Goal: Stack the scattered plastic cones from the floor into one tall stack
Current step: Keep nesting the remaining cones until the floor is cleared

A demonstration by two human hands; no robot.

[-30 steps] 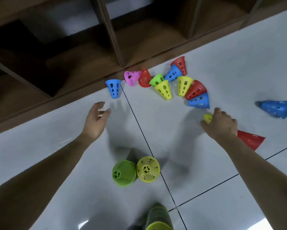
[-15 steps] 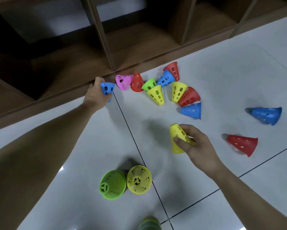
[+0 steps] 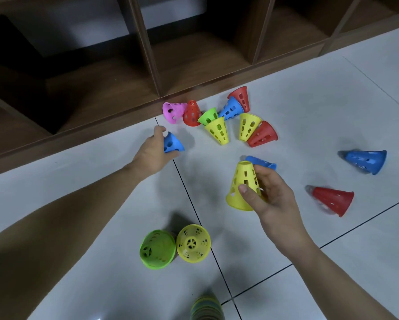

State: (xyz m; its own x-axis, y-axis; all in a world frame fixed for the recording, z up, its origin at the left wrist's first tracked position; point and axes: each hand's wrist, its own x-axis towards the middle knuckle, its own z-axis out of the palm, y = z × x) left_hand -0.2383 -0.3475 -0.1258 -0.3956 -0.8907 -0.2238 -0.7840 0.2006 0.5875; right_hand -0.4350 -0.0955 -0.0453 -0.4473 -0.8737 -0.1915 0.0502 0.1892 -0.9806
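— Now, hands?
— Left hand grips a small blue perforated plastic cone, pulled back from the wooden shelf base. Right hand pinches a yellow perforated plastic cone, raised nearer than before.
— Position?
— Above the white tiled floor.

Bare floor lies open at left; clustered cones crowd the shelf base.

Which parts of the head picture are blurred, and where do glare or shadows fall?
Head view: the striped cone stack at the bottom edge is blurred; the red plastic cone lying on the right is slightly smeared; a small glare patch shines on the white tiled floor at bottom left; soft shadows lie under both arms; the wooden shelf compartments are dark.
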